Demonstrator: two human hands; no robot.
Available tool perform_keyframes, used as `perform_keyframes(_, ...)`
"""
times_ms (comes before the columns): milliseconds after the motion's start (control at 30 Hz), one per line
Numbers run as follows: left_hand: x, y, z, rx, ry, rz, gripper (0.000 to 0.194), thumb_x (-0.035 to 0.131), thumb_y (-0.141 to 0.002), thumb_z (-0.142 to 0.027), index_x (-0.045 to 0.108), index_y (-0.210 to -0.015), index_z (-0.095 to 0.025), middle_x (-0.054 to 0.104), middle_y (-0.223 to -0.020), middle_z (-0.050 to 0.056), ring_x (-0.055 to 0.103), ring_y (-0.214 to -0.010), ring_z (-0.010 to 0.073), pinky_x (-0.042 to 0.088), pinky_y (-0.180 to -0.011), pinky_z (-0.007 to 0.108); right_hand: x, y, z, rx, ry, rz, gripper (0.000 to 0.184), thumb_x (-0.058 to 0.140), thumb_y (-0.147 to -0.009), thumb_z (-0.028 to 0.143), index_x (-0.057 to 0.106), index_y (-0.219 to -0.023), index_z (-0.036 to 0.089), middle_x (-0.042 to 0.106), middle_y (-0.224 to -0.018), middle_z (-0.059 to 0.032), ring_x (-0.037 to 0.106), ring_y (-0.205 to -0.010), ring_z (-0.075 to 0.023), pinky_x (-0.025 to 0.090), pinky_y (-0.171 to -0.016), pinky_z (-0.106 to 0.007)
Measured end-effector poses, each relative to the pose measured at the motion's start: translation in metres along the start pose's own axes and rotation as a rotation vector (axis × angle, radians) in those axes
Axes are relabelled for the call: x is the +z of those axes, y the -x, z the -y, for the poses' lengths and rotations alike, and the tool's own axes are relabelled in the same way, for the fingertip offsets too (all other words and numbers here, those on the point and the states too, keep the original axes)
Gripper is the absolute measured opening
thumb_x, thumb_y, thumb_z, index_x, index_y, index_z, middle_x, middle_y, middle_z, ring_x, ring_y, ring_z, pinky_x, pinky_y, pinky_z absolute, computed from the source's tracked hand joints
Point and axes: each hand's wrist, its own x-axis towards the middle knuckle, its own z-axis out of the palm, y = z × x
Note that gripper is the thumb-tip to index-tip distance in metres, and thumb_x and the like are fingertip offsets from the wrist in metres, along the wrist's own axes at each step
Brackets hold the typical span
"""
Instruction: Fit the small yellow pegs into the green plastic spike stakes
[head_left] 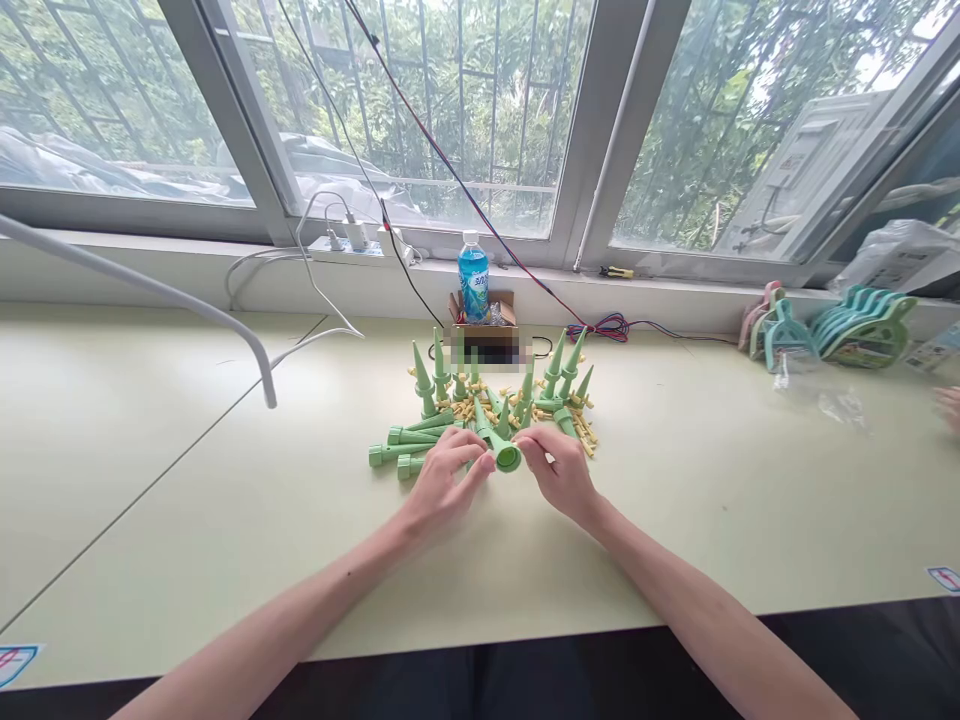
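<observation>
Our L hand (pixel 448 465) & R hand (pixel 559 468) come together over the worktop (pixel 675 520), well to the near side of the blue bottle (pixel 473 285), w/ the L forearm (pixel 330 585) & R forearm (pixel 690 590) slanting inward from either side of it. The green spike (pixel 508 457) sits between the two hands, nearer us than the bottle & slightly right of it, round open end facing us, narrow part running off toward the bottle. L hand's knuckles-up, fingers bent, thumb & forefinger at the spike's side; can't tell if they're clamped on it. R hand's turned inward, fingers curled, thumb & forefinger tips close together by the rim; can't tell if they grip the rim or a small pc. Other spikes cluster on the bottle's near side: upright spikes (pixel 424 385) both left & right of it, lying spikes (pixel 405 452) mostly left, yellow pcs. (pixel 585 430) scattered among them. A cardboard box (pixel 491 333) is at the bottle's base, coiled wire (pixel 611 326) to its right; another person's hand (pixel 949 405) shows far right of it.
</observation>
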Motion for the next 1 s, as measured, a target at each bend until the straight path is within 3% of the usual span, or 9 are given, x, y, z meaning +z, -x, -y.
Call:
perform_keyframes(200,-0.001,-0.001,0.002,-0.039,0.021,0.04,0.052,0.031,-0.1,-0.05,0.061,-0.072,-0.019,0.063,-0.089,0.006,0.051,-0.091,0.0223,0.044,-0.081,0.035,0.0,0.0,0.002,-0.014,-0.017,0.061,0.028,0.048,-0.1,0.032,0.067,-0.085,0.019,0.067,-0.069,-0.0026,0.058,-0.059,-0.0132,0.046,-0.055,-0.025)
perform_keyframes(367,0.0,-0.001,0.0,-0.076,-0.004,0.044,0.038,0.044,-0.096,-0.05,0.066,-0.091,-0.02,0.064,-0.096,0.006,0.053,-0.096,0.0235,0.045,-0.085,0.037,0.001,0.0,0.0,0.027,-0.029,0.078,0.026,0.048,-0.1,0.033,0.069,-0.091,0.019,0.064,-0.065,-0.0013,0.055,-0.054,-0.0122,0.044,-0.053,-0.024)
perform_keyframes(533,-0.001,0.0,-0.002,-0.066,-0.012,0.031,0.033,0.051,-0.094,-0.048,0.069,-0.098,-0.021,0.066,-0.101,0.007,0.057,-0.099,0.0247,0.048,-0.088,0.04,0.0,0.0,-0.001,0.035,-0.003,0.093,0.029,0.047,-0.101,0.034,0.065,-0.085,0.018,0.06,-0.062,-0.0006,0.054,-0.054,-0.0124,0.043,-0.055,-0.023)
perform_keyframes(767,-0.002,0.002,-0.005,0.029,-0.007,-0.021,0.039,0.068,-0.086,-0.04,0.065,-0.122,-0.025,0.067,-0.112,0.007,0.061,-0.104,0.0241,0.052,-0.091,0.041,0.0,0.0,-0.006,0.043,0.051,0.166,0.047,0.034,-0.104,0.043,0.048,-0.065,0.02,0.045,-0.054,0.0022,0.04,-0.048,-0.0115,0.034,-0.049,-0.025)
perform_keyframes(1000,0.005,0.003,-0.002,0.194,-0.04,-0.053,0.043,0.066,-0.088,-0.026,0.058,-0.13,-0.03,0.065,-0.106,0.005,0.058,-0.099,0.0206,0.053,-0.087,0.037,0.001,0.001,-0.008,0.079,0.037,0.212,0.049,0.03,-0.105,0.044,0.037,-0.062,0.021,0.038,-0.052,0.0031,0.036,-0.047,-0.0113,0.03,-0.048,-0.025)
